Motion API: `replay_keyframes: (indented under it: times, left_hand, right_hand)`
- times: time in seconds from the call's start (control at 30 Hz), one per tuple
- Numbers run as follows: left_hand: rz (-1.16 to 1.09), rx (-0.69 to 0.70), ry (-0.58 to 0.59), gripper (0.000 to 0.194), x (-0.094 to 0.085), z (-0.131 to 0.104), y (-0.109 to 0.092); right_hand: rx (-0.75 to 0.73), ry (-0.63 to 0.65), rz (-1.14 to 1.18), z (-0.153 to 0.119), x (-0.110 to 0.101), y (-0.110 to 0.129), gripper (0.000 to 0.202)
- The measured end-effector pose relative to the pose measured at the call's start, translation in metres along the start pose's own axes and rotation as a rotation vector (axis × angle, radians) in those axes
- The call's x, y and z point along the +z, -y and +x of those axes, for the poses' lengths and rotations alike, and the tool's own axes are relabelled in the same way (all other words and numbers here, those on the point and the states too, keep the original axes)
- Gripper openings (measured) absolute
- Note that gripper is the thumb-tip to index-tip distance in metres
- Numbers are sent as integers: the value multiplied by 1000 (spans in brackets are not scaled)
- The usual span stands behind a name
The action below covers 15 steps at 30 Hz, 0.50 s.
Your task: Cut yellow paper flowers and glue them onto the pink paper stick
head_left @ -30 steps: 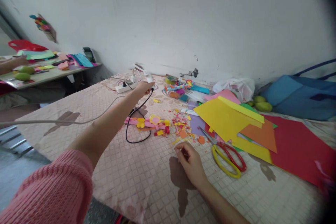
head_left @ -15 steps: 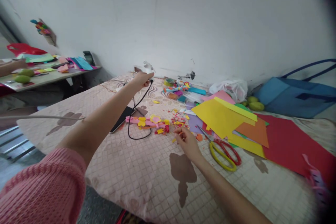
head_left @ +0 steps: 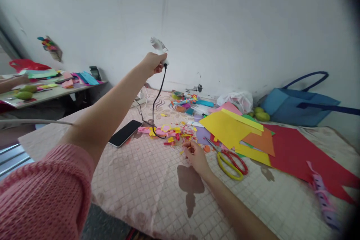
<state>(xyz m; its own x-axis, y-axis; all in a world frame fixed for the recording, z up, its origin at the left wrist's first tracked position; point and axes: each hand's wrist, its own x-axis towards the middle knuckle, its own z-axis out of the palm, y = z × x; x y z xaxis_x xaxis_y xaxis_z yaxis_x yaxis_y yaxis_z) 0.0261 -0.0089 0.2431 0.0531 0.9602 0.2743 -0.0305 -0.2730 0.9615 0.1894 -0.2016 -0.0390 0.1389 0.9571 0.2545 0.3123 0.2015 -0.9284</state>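
My left hand (head_left: 154, 63) is raised in front of the wall, its fingers wrapped round the handle of a white glue gun (head_left: 158, 44). A black cord (head_left: 153, 108) hangs from the handle down to the table. Low over the cloth, my right hand (head_left: 195, 155) is closed in a pinch. A small yellow bit shows at its fingertips, too small to name. Just beyond lie a pink paper strip with yellow flowers (head_left: 164, 129) and scattered paper scraps (head_left: 188, 132). Red-and-yellow-handled scissors (head_left: 229, 161) rest to the right of that hand.
A phone (head_left: 125, 133) lies left of the strip. Coloured paper sheets (head_left: 229, 125) cover the right side, before a blue bag (head_left: 300, 107) and a plastic bag (head_left: 237, 101). At the left, another person's arm (head_left: 12, 82) reaches over a second table (head_left: 67, 90).
My left hand has lifted the glue gun up from the back of the table, drawing the cord upward. My right hand keeps its pinch in nearly the same place. The view has shifted slightly.
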Motion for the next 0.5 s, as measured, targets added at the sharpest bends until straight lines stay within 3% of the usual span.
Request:
replay_keyframes:
  times: [0.27,0.37,0.5]
  left_hand:
    - [-28,59,-12,26,9,7,-33]
    - [4,59,-17,24,13,6,-30]
    - [119,8,-5,25,12,-2,-4]
  right_hand:
    - [79,-108,64,37,-1,-10,22]
    - [126,-116,94,47,-1,-16,27]
    - [170,-103,102,57,0,-24,28]
